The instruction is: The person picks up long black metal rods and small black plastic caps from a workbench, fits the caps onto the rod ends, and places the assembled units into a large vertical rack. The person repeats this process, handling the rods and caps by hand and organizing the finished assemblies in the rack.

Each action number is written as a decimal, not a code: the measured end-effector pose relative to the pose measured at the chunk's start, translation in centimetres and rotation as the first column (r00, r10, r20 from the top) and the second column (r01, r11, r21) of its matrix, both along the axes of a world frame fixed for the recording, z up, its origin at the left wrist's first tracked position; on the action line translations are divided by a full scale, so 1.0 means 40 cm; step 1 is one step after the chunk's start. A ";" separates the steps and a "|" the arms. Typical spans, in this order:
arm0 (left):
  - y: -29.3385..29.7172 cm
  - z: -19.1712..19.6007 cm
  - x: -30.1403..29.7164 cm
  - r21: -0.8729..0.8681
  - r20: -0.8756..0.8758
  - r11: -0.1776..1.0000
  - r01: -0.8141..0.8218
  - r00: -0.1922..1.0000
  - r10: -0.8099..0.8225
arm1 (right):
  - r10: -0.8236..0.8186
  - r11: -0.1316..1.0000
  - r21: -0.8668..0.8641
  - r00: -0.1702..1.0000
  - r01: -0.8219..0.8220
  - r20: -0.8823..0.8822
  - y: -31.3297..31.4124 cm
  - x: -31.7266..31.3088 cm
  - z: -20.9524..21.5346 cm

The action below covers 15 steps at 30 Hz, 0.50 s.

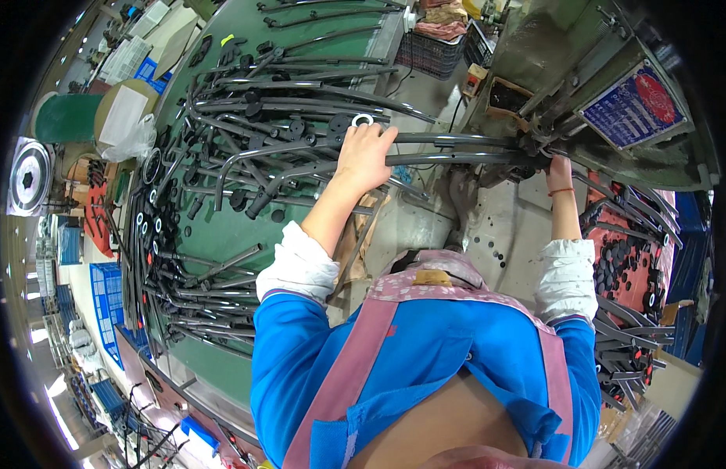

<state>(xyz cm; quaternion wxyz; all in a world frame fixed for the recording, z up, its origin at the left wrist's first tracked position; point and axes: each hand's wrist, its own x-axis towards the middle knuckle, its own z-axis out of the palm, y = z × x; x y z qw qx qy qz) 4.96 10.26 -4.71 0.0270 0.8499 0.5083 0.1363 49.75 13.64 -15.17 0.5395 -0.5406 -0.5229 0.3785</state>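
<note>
Sprawling across the green table (pixel 222 258) from nine o'clock to eleven o'clock, a heap of bent dark metal tubes (pixel 222 141) with round black end caps is seen, loosely crossed over one another. Toward the centre, the left hand (pixel 364 156) is closed over two long grey tubes (pixel 449 148) lying side by side, with a white ring (pixel 363 119) just beyond the fingertips at twelve o'clock. Those tubes are carried across to the machine (pixel 582 94) at two o'clock, where their far ends are met by the right hand (pixel 558 168); whether that hand is clenched or loose cannot be told, as the fingers are hidden against the machine head. A pinch seems the main risk, with fingers so near the working end. A snag on the piled tubes could also twist the pair out of line. At four o'clock, more tubes and black caps (pixel 613 270) are heaped on a red surface.
</note>
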 end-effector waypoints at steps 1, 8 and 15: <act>-0.003 0.006 0.001 -0.004 0.001 1.000 0.002 1.000 -0.002 | -0.004 1.000 0.022 0.999 0.004 0.041 0.006 0.018 -0.020; -0.017 0.036 0.008 0.077 0.091 0.997 0.022 0.995 -0.029 | -0.108 0.966 0.258 0.889 -0.012 0.446 0.062 0.155 -0.058; -0.159 0.060 -0.023 0.085 0.095 0.995 0.054 0.994 -0.062 | 0.155 0.987 -0.087 0.946 -0.136 0.286 -0.103 0.049 0.157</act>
